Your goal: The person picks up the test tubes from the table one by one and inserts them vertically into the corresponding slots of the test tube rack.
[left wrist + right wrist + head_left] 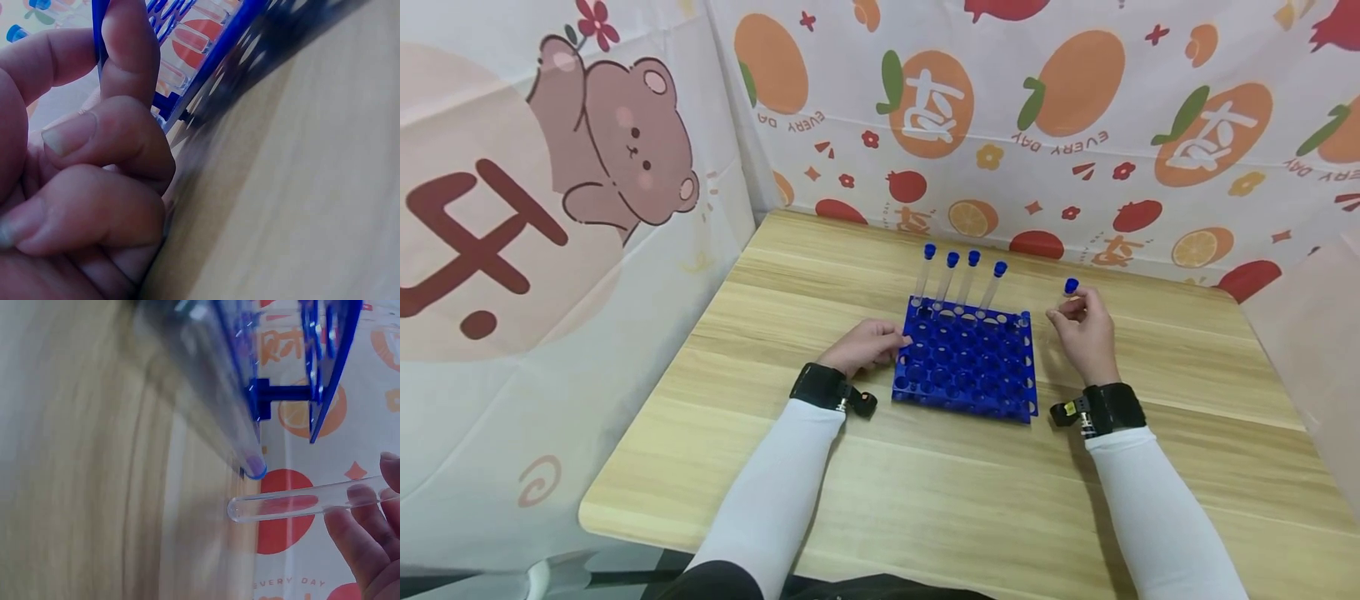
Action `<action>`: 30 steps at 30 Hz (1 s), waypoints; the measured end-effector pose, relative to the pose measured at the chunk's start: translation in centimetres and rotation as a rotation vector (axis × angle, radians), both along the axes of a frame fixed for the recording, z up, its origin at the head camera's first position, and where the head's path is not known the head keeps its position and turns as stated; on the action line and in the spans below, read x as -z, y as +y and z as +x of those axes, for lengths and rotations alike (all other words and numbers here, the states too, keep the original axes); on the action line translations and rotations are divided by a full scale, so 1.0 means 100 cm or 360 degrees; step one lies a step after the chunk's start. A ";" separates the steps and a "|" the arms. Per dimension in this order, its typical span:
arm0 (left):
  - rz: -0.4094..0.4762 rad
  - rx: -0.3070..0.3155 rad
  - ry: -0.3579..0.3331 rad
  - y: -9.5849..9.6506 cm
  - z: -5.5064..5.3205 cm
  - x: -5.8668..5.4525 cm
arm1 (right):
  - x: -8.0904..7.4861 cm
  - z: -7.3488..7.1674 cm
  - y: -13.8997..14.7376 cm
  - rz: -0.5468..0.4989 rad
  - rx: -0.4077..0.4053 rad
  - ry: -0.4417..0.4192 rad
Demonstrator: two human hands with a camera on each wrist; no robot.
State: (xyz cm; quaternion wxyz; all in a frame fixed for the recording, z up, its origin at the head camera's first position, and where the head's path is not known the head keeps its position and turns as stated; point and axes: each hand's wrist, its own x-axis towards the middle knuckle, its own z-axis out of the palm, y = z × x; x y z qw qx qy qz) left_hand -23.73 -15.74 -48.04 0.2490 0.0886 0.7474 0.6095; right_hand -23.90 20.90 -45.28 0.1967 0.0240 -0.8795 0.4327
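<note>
A blue test tube rack (pixel 966 360) stands on the table, with several blue-capped clear test tubes (pixel 964 279) upright in its far row. My left hand (pixel 868 346) is at the rack's left side; in the left wrist view its thumb and index finger pinch the rack's edge (pixel 99 37), and the other fingers are curled. To the right of the rack, my right hand (pixel 1086 333) holds one more clear test tube (pixel 275 507) between thumb and fingers. Its blue cap (pixel 1071 286) shows above the fingertips, and the rounded bottom hangs free, apart from the rack.
The wooden table (pixel 760 500) extends to both sides and in front of the rack. Behind it hangs a fruit-print cloth (pixel 842 158), and a bear-print cloth (pixel 647 292) hangs at the left. Both wrists wear black straps with small cameras.
</note>
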 end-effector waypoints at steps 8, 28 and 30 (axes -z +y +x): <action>0.0008 0.0030 -0.0002 0.001 0.001 0.001 | 0.000 0.003 -0.007 -0.0095 -0.0017 0.0135; 0.0016 0.0030 0.0011 -0.002 0.001 0.000 | -0.041 0.012 -0.041 -0.0114 -0.0292 0.0149; 0.0009 0.0032 0.0013 -0.001 0.001 0.000 | -0.047 0.017 -0.044 -0.0102 -0.0325 0.0123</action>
